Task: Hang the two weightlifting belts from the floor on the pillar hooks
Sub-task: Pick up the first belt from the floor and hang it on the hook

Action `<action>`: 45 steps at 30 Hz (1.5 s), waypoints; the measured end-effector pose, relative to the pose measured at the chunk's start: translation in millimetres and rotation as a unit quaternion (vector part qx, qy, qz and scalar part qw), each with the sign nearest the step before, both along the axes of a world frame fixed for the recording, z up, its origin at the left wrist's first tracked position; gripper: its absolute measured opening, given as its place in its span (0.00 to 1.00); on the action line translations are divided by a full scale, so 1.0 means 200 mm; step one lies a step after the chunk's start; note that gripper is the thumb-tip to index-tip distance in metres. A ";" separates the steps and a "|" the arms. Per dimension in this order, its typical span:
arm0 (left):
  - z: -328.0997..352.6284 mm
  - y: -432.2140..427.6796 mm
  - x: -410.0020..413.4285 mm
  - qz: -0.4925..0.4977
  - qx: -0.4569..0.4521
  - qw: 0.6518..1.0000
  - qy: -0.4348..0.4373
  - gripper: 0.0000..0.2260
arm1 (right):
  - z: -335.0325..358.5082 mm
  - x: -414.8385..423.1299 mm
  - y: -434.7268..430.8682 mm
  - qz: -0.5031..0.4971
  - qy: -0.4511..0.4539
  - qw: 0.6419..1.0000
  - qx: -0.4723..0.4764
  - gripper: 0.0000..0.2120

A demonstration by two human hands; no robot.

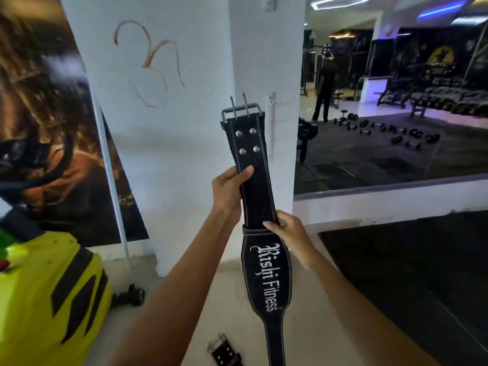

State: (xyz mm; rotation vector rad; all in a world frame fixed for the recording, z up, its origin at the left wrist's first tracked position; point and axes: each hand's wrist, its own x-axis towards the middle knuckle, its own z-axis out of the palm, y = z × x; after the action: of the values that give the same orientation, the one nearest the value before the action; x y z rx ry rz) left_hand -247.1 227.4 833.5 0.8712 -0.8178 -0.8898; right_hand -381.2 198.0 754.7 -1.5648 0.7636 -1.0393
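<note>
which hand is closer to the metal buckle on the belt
Left. The left hand grips the belt just below the rivets, a short way under the buckle. The right hand holds it lower, near the stitched lettering, farther from the buckle.

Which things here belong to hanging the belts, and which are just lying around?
Job: black belt held by left hand and right hand; second belt on the floor; pillar hook.
Lying about: small dumbbell, yellow machine, wall poster.
</note>
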 end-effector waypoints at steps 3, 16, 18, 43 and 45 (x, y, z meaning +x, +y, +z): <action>0.13 0.02 0.00 -0.023 -0.024 0.999 0.027 0.05 | -0.02 -0.02 0.11 -0.032 -0.054 0.998 0.014 0.03; -0.30 0.16 -0.08 -0.020 0.072 0.986 -0.150 0.05 | 0.19 0.01 0.10 -0.186 -0.142 0.971 0.054 0.08; -0.32 0.18 -0.09 -0.033 0.065 0.989 -0.132 0.06 | 0.22 -0.01 0.10 -0.191 -0.149 0.969 0.055 0.12; -0.03 0.11 -0.15 -0.036 0.054 0.998 -0.019 0.06 | 0.13 -0.20 0.20 -0.111 -0.106 0.984 0.090 0.12; -0.09 0.14 -0.17 -0.028 0.027 0.998 -0.059 0.07 | 0.18 -0.16 0.18 -0.140 -0.158 0.970 0.118 0.10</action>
State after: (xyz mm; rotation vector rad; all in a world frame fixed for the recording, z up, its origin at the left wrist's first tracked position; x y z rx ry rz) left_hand -280.8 254.8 815.0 0.9584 -0.9268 -0.9190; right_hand -413.4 233.6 790.0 -1.0743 0.8653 -1.3137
